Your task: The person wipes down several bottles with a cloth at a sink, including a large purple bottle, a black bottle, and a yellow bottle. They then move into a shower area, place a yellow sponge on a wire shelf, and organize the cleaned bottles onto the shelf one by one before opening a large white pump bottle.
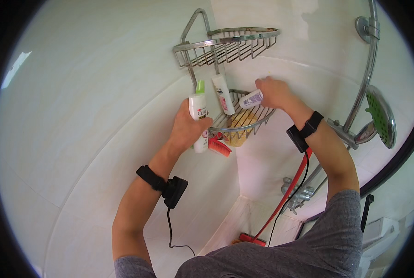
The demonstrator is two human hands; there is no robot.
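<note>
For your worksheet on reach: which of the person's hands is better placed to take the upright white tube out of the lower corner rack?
Probably the right hand: it is inside the lower rack, beside the white tube, though gripping a small bottle. The left hand holds a white bottle outside it.

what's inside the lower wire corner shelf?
In the lower wire shelf: an upright white bottle, a yellow sponge-like thing and a small pale bottle held by the right hand. The left hand covers the shelf's left end.
</note>
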